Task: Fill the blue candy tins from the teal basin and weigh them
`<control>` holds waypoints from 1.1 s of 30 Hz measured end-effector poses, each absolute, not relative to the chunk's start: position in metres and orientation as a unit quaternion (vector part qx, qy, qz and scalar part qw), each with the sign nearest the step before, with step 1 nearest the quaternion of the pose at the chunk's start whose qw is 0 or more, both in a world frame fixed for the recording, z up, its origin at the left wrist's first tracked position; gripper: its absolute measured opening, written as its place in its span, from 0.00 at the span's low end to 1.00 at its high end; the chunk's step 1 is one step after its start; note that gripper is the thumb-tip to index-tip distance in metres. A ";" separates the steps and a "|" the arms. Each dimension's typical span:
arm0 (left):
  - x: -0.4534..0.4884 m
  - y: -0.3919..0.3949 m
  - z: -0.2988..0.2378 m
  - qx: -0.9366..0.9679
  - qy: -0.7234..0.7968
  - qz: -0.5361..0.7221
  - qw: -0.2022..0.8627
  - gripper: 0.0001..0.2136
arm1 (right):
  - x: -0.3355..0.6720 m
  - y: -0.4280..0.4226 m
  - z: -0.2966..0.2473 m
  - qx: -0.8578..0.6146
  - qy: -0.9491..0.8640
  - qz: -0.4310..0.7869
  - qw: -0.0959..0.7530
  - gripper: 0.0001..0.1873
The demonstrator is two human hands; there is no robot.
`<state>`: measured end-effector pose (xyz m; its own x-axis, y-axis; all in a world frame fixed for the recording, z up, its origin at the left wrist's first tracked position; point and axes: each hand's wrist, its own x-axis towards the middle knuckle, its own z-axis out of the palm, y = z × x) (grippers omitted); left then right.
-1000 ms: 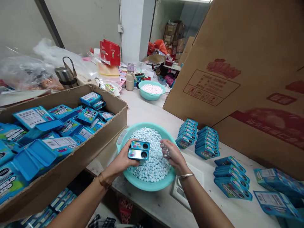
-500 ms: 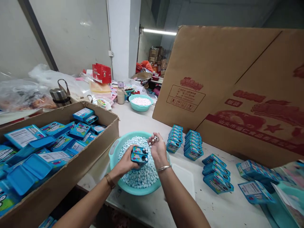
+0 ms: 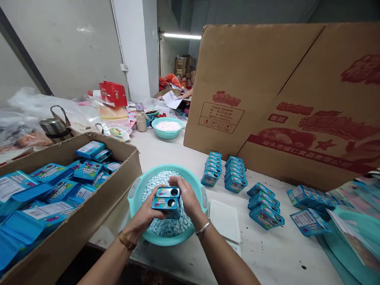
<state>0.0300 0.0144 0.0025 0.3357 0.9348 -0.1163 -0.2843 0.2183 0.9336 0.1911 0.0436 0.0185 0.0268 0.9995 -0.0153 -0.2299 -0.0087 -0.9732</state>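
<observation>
Both my hands meet over a teal basin (image 3: 134, 198) full of small pale-blue candies (image 3: 169, 226). My left hand (image 3: 145, 215) is closed on a small blue box (image 3: 166, 202) with two round holes in its top. My right hand (image 3: 186, 198) is curled against the box's right side, fingers closed on it. Rows of the same blue boxes (image 3: 222, 171) stand on the white table just right of the basin.
A big cardboard carton (image 3: 74, 233) of loose blue boxes sits at my left. Large flat cardboard sheets (image 3: 267, 95) lean at the right. More blue boxes (image 3: 265, 206) and a white scale (image 3: 224, 219) lie on the table. A second teal basin (image 3: 166, 127) stands farther back.
My right hand, which held a few candies raised above the basin, has come down onto the box in my left hand. The view has shifted a little to the right.
</observation>
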 end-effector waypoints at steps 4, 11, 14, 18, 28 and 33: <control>0.029 0.015 0.008 0.431 0.394 0.458 0.671 0.41 | 0.201 0.036 0.024 -0.465 -0.418 0.506 0.594 0.24; 0.039 0.006 0.024 0.528 0.400 0.410 0.628 0.39 | 0.196 0.007 0.012 -0.424 -0.400 0.524 0.621 0.23; 0.043 -0.003 0.041 0.572 0.365 0.384 0.627 0.38 | 0.232 -0.003 0.013 -0.410 -0.293 0.525 0.686 0.23; 0.076 -0.009 0.054 0.581 0.324 0.357 0.656 0.38 | 0.291 -0.029 0.017 -0.421 -0.278 0.461 0.730 0.20; 0.230 -0.007 -0.005 0.527 0.280 0.288 0.749 0.39 | 0.376 -0.057 -0.028 -0.520 -0.290 0.404 0.695 0.15; 0.250 0.000 -0.027 0.544 0.282 0.263 0.746 0.43 | 0.393 -0.044 -0.057 -0.529 -0.254 0.427 0.688 0.16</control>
